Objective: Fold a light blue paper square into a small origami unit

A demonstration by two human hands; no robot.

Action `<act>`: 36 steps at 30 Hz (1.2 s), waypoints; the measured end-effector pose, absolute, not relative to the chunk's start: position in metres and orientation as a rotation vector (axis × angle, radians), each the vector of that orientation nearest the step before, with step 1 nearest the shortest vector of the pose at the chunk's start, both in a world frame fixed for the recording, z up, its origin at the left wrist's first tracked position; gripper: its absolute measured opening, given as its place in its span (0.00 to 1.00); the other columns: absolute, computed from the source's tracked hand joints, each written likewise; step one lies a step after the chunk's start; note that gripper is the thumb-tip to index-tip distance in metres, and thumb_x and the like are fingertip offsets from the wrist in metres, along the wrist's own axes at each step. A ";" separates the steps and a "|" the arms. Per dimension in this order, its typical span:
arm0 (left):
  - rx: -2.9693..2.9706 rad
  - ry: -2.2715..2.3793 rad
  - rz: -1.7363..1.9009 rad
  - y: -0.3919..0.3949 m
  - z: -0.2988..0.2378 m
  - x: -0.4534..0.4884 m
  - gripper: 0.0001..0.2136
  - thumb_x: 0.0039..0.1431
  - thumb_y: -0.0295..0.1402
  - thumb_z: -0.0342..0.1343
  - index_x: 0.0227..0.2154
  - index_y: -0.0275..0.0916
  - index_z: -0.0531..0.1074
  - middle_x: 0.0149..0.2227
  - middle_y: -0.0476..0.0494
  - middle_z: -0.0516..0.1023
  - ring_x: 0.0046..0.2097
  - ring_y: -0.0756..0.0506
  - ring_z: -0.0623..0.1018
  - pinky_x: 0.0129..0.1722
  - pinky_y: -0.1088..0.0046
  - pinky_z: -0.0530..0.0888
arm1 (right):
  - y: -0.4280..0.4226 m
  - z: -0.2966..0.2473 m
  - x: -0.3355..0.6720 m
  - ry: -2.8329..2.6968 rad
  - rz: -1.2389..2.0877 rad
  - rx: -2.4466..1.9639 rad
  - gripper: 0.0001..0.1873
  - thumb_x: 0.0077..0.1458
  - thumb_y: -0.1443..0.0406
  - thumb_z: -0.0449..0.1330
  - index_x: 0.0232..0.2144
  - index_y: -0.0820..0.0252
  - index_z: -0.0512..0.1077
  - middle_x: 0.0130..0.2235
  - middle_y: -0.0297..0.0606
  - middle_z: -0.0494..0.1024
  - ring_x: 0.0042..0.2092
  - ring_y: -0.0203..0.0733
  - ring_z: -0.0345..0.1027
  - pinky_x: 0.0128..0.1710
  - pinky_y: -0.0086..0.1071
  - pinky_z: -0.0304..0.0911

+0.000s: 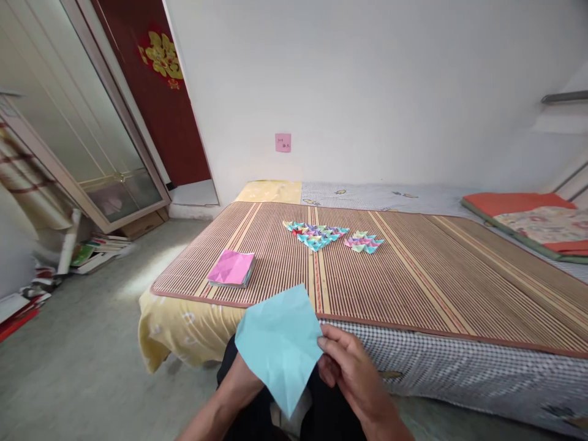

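A square sheet of light blue paper (280,337) with faint crease lines is held up over my lap, one corner pointing down. My right hand (346,367) pinches its right corner between thumb and fingers. Behind the sheet's lower left edge is my left hand (245,375); its fingers are hidden by the paper. On the bamboo mat (413,288) lies a stack of paper (232,268) with a pink sheet on top. Farther back sit a larger cluster of folded multicoloured paper pieces (316,235) and a smaller cluster (364,242).
The mat covers a bed (441,355) with checked and yellow sheets (193,327). An orange-edged folded quilt (528,205) lies at the far right. A pink note (283,143) is on the wall. Books (98,248) are piled on the floor at left, by a glass-panelled door (92,116).
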State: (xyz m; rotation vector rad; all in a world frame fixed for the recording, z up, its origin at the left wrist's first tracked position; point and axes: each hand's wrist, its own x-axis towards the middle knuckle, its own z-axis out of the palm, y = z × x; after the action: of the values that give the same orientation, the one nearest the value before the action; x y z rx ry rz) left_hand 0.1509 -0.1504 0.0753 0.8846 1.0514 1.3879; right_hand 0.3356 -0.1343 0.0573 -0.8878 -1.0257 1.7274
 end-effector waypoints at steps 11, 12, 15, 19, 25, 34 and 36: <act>1.048 1.208 1.399 -0.145 0.066 0.153 0.26 0.60 0.46 0.64 0.11 0.41 0.67 0.20 0.47 0.68 0.30 0.45 0.68 0.34 0.71 0.66 | -0.140 0.078 0.340 -1.339 1.357 -0.981 0.22 0.65 0.48 0.59 0.45 0.59 0.78 0.41 0.44 0.82 0.41 0.47 0.76 0.45 0.37 0.71; 1.056 1.215 1.387 -0.147 0.065 0.153 0.26 0.60 0.46 0.65 0.11 0.41 0.67 0.20 0.47 0.68 0.30 0.45 0.69 0.34 0.71 0.66 | -0.141 0.080 0.340 -1.355 1.281 -1.003 0.22 0.65 0.48 0.61 0.49 0.57 0.77 0.46 0.46 0.82 0.46 0.49 0.76 0.49 0.39 0.71; 1.093 1.209 1.347 -0.152 0.064 0.157 0.21 0.57 0.46 0.67 0.16 0.39 0.72 0.21 0.47 0.71 0.29 0.46 0.69 0.33 0.71 0.68 | -0.140 0.084 0.337 -1.380 1.115 -1.023 0.16 0.62 0.52 0.65 0.44 0.56 0.77 0.53 0.47 0.80 0.52 0.50 0.75 0.53 0.40 0.69; 1.094 1.138 1.344 -0.159 0.070 0.161 0.14 0.55 0.44 0.70 0.25 0.40 0.77 0.25 0.48 0.75 0.29 0.46 0.71 0.34 0.71 0.71 | -0.138 0.085 0.330 -1.291 1.210 -0.971 0.13 0.60 0.55 0.67 0.33 0.57 0.73 0.47 0.44 0.81 0.46 0.46 0.76 0.46 0.35 0.71; 1.111 1.082 1.263 -0.158 0.069 0.157 0.12 0.58 0.43 0.68 0.35 0.38 0.82 0.34 0.44 0.82 0.39 0.41 0.78 0.45 0.67 0.74 | -0.141 0.082 0.329 -1.249 1.162 -0.978 0.12 0.58 0.57 0.68 0.31 0.58 0.72 0.32 0.36 0.77 0.36 0.41 0.73 0.36 0.31 0.68; 0.828 0.986 1.444 -0.150 0.072 0.150 0.19 0.59 0.45 0.67 0.21 0.38 0.72 0.23 0.50 0.68 0.29 0.50 0.65 0.31 0.76 0.66 | -0.144 0.077 0.341 -1.217 1.052 -1.043 0.11 0.59 0.56 0.68 0.36 0.57 0.75 0.34 0.38 0.80 0.36 0.42 0.75 0.36 0.31 0.71; 0.801 0.959 1.437 -0.152 0.073 0.152 0.17 0.58 0.45 0.68 0.24 0.37 0.75 0.25 0.49 0.70 0.30 0.50 0.66 0.32 0.76 0.67 | -0.143 0.076 0.340 -1.188 1.049 -1.036 0.12 0.59 0.57 0.68 0.38 0.57 0.75 0.35 0.39 0.81 0.37 0.43 0.76 0.37 0.32 0.73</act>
State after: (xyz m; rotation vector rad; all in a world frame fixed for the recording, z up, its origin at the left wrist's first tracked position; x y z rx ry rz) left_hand 0.1524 -0.1518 0.0734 0.8007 0.9586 1.4372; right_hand 0.3396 -0.1435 0.0755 -1.0359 -1.1880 1.0493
